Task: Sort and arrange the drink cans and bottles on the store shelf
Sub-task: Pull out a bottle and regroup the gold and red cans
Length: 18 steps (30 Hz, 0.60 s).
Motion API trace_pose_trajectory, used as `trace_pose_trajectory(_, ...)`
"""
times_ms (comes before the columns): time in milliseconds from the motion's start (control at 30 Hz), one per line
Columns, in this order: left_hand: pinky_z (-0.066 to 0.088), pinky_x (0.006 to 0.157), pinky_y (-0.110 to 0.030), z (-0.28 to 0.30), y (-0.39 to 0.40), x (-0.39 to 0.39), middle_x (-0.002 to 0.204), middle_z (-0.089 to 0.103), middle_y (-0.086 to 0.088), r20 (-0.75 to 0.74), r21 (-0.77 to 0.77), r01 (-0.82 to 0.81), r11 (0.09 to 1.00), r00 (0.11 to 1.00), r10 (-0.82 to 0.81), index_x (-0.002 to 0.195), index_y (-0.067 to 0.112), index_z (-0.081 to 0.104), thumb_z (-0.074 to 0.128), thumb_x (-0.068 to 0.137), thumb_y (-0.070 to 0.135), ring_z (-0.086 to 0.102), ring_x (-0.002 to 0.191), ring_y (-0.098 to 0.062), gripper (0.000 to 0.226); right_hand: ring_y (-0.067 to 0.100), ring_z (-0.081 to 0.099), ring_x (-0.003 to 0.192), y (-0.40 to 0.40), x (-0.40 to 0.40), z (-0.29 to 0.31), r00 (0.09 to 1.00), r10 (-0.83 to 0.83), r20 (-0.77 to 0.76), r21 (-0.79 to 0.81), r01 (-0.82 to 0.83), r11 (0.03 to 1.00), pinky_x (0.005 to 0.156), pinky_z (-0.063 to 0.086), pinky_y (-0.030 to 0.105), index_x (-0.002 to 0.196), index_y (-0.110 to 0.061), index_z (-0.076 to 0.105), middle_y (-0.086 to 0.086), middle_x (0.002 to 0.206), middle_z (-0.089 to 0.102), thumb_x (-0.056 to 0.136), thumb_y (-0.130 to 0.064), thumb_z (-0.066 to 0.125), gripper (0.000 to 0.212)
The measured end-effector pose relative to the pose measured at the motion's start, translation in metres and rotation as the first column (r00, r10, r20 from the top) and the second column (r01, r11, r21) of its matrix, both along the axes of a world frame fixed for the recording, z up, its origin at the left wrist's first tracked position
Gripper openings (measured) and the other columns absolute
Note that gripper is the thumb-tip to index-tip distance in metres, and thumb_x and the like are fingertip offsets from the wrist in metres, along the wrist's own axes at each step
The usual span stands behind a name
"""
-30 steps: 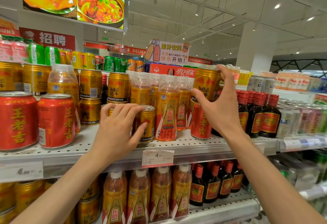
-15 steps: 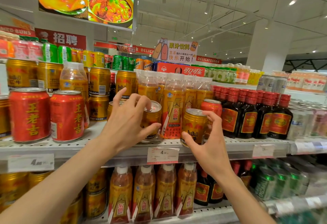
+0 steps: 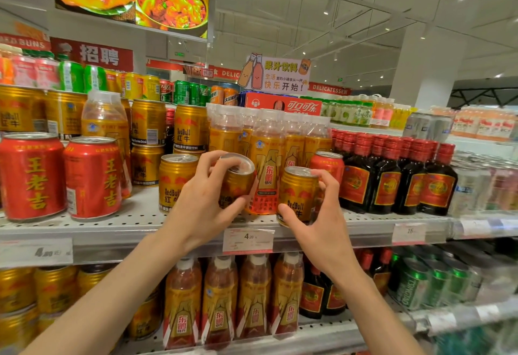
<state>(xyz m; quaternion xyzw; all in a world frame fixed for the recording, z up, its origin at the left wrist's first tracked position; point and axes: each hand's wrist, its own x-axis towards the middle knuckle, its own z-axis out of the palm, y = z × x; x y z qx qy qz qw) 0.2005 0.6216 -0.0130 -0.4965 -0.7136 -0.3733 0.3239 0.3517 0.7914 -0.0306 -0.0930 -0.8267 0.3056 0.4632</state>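
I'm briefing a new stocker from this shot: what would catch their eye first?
Two bare hands at the shelf edge in the middle: the left hand grips a tilted gold can, the right hand an upright gold Red Bull can, with an orange-labelled bottle between them. At the far left stand two big red cans, and to the right a row of dark red-capped bottles.

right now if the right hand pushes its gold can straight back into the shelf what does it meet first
Probably the red can standing just behind the gold Red Bull can that the right hand grips; depth between them is unclear.
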Motion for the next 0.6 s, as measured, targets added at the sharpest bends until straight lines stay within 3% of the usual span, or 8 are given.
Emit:
trace_pose_trajectory(100,0.05,0.095,-0.024,-0.005,0.002,0.003,0.143,0.046,0.004,0.059,0.039,0.036,0.999,0.998,-0.039,0.14,0.025,0.043,0.078,0.084,0.032,0.048,0.122,-0.005,0.066,-0.029,0.037,0.115,0.001,0.001,-0.001,1.0,0.011,0.001,-0.012,-0.011,1.0,0.087,0.042,0.009,0.14,-0.043,0.025,-0.023,0.132,0.042,0.087,-0.036,0.076,0.074)
trace_pose_trajectory(200,0.045,0.103,-0.018,-0.007,0.002,0.007,0.141,0.046,0.02,0.22,0.109,0.059,0.992,0.972,-0.082,0.149,0.029,0.035,0.082,0.081,0.037,0.048,0.126,0.002,0.082,-0.038,0.031,0.11,0.001,0.003,-0.002,1.0,0.029,-0.01,-0.028,-0.029,0.999,0.076,0.039,0.0,0.141,-0.043,0.026,-0.038,0.126,0.035,0.089,-0.035,0.075,0.072)
trace_pose_trajectory(333,0.047,0.093,-0.007,-0.006,-0.001,0.026,0.137,0.052,0.026,0.401,0.24,0.091,0.966,0.897,-0.185,0.148,0.038,0.04,0.081,0.073,0.05,0.054,0.122,0.008,0.087,-0.035,0.03,0.115,0.005,0.006,-0.002,0.994,0.098,-0.044,-0.111,-0.103,0.988,0.084,0.038,0.006,0.141,-0.05,0.025,-0.035,0.133,0.036,0.088,-0.037,0.075,0.074)
trace_pose_trajectory(433,0.051,0.099,-0.023,-0.009,-0.008,0.043,0.137,0.052,0.031,0.45,0.297,0.094,0.95,0.864,-0.226,0.145,0.046,0.042,0.079,0.069,0.055,0.055,0.124,0.005,0.084,-0.03,0.03,0.122,0.009,0.012,0.0,0.982,0.158,-0.1,-0.209,-0.176,0.962,0.097,0.035,0.01,0.145,-0.05,0.025,-0.028,0.143,0.036,0.088,-0.039,0.074,0.076)
trace_pose_trajectory(500,0.053,0.099,-0.028,-0.011,-0.015,0.052,0.136,0.054,0.029,0.482,0.338,0.078,0.938,0.842,-0.243,0.144,0.047,0.043,0.079,0.068,0.056,0.056,0.123,0.002,0.084,-0.015,0.034,0.133,0.009,0.017,0.0,0.975,0.187,-0.122,-0.244,-0.212,0.946,0.107,0.037,0.021,0.145,-0.052,0.025,-0.023,0.147,0.038,0.087,-0.041,0.074,0.077)
trace_pose_trajectory(600,0.057,0.091,-0.023,-0.015,-0.031,0.063,0.133,0.06,0.018,0.524,0.388,0.053,0.92,0.809,-0.268,0.143,0.045,0.046,0.078,0.074,0.05,0.063,0.115,0.001,0.076,0.007,0.042,0.138,0.004,0.024,-0.004,0.966,0.235,-0.109,-0.267,-0.256,0.929,0.112,0.042,0.039,0.145,-0.056,0.026,-0.016,0.148,0.043,0.084,-0.047,0.073,0.077)
